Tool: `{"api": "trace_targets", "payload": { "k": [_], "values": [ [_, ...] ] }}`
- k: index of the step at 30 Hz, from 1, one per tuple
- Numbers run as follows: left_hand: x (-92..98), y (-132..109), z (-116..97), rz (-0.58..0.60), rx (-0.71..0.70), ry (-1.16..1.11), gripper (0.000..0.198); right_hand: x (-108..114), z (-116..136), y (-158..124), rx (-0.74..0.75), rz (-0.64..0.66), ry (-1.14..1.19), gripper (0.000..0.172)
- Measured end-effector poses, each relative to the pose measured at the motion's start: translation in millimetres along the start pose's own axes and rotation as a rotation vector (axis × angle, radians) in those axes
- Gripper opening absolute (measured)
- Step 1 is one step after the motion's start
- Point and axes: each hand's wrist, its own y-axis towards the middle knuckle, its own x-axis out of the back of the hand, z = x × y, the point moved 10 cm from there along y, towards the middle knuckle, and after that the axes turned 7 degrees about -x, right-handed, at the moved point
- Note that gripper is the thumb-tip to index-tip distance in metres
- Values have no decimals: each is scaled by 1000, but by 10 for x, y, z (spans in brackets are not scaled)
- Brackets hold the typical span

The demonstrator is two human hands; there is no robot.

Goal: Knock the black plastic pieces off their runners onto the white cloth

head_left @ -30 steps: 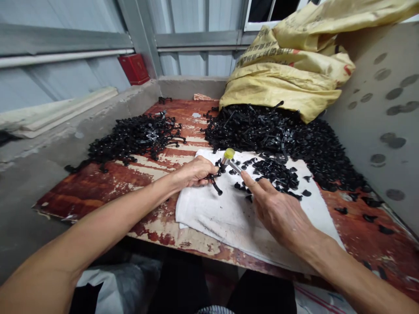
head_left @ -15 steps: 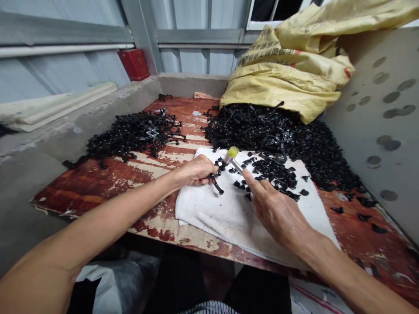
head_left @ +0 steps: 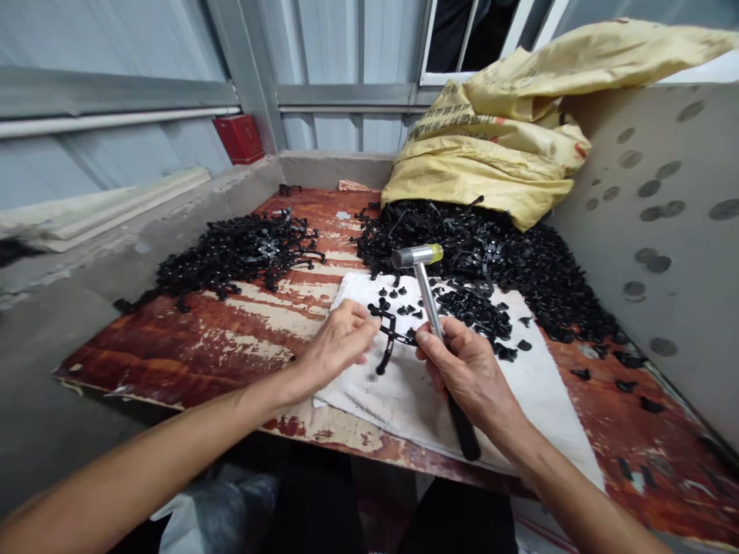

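A yellow sack (head_left: 508, 146) slumps at upper right over a heap of black plastic parts (head_left: 531, 261). A white cloth (head_left: 404, 392) lies at centre. The right hand (head_left: 467, 369) is wrapped around a hammer (head_left: 428, 304), its head raised. The left hand (head_left: 340, 346) seemingly pinches a black branched piece (head_left: 388, 342) at centre frame, over the cloth.

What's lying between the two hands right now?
In the head view, a black branched plastic piece lies on the white cloth between them; the left hand holds its end, and the right hand grips the hammer.
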Motion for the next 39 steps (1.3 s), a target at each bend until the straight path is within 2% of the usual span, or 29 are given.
{"api": "trace_targets", "payload": {
  "k": [1,2,3,5,7,9,13,15,19,23,39],
  "values": [
    [108,-27,-178,-54,-171,184,21,-6,-5,2,-16,12,20,30],
    [141,-79,-383,-72,-358,359,24,-22,-4,4,-31,30,36,31],
    [89,-146,-559,-38,-533,513,23,-47,0,5,-41,51,50,32],
    [-147,-263,-728,157,-768,730,15,-101,17,8,-49,86,74,33],
    [-323,-300,-724,352,-843,826,21,-120,23,10,-51,96,94,33],
    [-335,-214,-684,421,-811,791,27,-82,3,0,-58,75,108,32],
    [-87,230,-503,329,-592,602,27,37,-103,-79,-98,32,139,32],
    [6,452,-372,292,-496,582,25,51,-194,-128,-155,34,234,33],
    [2,717,-195,308,-450,604,24,41,-317,-187,-230,27,437,34],
    [-21,792,-158,281,-497,641,25,39,-342,-191,-219,43,486,30],
    [-20,813,-140,244,-469,635,27,59,-407,-197,-243,54,518,27]
  ]
}}
